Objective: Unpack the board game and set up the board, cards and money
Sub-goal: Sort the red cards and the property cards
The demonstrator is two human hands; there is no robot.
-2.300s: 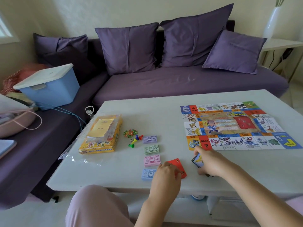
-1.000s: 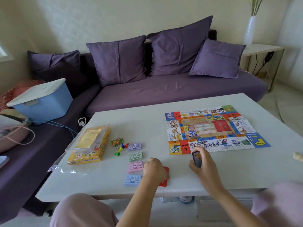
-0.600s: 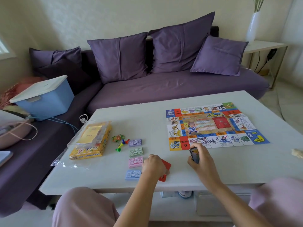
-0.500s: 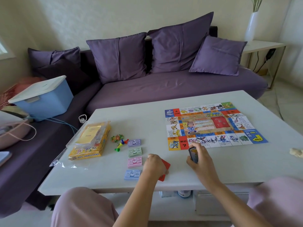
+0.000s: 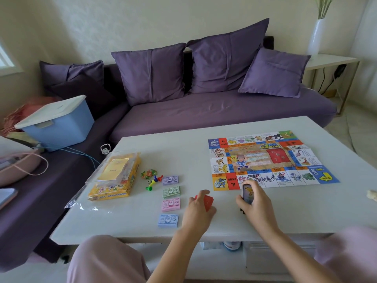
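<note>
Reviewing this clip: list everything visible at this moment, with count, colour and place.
game board: 1, multicoloured, flat on table, right
money stacks: 4, purple, green, pink, blue, in a column on table, centre-left
pawns: a few, mixed colours, left of the purple stack
game box: 1, yellow, under clear plastic, table's left
red cards: 1 stack, under left hand
picture cards: 1 stack, in right hand
table: 1, white
sofa: 1, purple, behind table
cushions: 4, purple, on sofa
storage bin: 1, blue, white lid, on sofa's left
vase: 1, white, side table
left hand: on red cards
right hand: gripping picture cards

Head view, forward-down over near table (image 5: 204, 152)
</note>
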